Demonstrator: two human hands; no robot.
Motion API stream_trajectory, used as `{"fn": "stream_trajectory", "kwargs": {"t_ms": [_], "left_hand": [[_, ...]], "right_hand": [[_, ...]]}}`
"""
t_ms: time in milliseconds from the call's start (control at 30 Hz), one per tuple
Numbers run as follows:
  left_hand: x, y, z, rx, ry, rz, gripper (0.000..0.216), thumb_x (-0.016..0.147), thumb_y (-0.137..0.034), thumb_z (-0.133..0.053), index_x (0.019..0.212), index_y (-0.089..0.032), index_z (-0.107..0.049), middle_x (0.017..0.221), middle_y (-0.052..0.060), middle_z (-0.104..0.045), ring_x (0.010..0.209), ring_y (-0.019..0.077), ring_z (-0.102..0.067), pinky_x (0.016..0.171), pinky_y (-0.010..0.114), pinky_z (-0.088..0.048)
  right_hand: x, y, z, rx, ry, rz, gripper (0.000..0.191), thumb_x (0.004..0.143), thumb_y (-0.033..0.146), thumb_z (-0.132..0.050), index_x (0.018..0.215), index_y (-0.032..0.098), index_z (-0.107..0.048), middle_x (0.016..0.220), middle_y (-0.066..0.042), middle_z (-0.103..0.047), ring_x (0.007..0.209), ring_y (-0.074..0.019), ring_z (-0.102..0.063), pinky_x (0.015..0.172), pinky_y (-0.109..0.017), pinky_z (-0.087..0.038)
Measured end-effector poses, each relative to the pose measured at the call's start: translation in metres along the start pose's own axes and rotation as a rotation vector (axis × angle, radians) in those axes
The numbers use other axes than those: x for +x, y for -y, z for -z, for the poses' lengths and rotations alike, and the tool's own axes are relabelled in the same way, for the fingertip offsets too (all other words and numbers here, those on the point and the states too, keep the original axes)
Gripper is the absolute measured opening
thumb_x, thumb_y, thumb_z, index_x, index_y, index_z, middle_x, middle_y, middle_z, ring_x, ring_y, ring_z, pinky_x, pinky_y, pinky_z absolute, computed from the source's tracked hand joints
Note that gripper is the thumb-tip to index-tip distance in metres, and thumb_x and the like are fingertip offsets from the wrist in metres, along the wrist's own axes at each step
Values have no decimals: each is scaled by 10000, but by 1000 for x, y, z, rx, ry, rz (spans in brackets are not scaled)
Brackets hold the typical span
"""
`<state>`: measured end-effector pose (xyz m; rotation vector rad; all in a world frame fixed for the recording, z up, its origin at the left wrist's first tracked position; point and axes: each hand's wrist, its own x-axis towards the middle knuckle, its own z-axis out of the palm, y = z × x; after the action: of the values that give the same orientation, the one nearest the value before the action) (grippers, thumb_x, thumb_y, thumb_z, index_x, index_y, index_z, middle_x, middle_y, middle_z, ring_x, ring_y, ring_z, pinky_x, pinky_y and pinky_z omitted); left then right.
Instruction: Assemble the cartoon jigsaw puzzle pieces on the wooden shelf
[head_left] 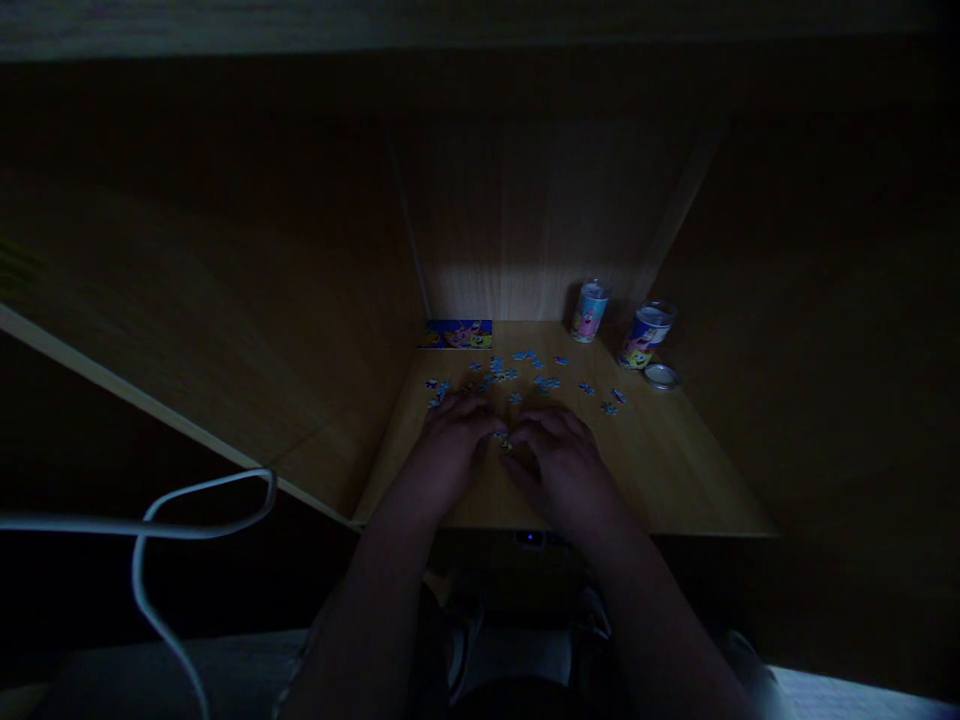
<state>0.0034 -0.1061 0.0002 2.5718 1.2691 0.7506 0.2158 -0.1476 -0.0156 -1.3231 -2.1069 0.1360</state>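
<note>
The scene is very dark. Both my hands rest knuckles-up on a small wooden desk. My left hand and my right hand meet at the fingertips over a small jigsaw piece, fingers curled and pinched together around it. Several loose blue jigsaw pieces lie scattered just beyond my fingers. A joined strip of puzzle lies at the back left of the desk against the wall.
Two small printed canisters stand at the back right, with a round lid lying beside the nearer one. Wooden panels wall in the desk on three sides. A white cable loops at the lower left.
</note>
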Motion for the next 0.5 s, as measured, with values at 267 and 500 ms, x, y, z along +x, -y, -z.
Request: {"fn": "stream_trajectory", "kwargs": {"t_ms": [267, 500], "left_hand": [[-1, 3, -4, -42, -15, -39, 332, 984, -13, -685, 1103, -286, -829, 1240, 36, -785, 1210, 269, -682, 1106, 470, -535], [0, 2, -3, -58, -7, -78, 315, 996, -11, -664, 1085, -272, -815, 1199, 34, -790, 1168, 262, -689, 1064, 455, -532]], "right_hand": [[-2, -3, -3, -22, -6, -1, 110, 1013, 295, -811, 1098, 234, -777, 1291, -113, -765, 1286, -344, -662, 1174, -559, -531], [-2, -3, -3, -23, -1, 0, 88, 1035, 312, -785, 1100, 253, -789, 1308, -112, -767, 1293, -346, -661, 1165, -564, -531]]}}
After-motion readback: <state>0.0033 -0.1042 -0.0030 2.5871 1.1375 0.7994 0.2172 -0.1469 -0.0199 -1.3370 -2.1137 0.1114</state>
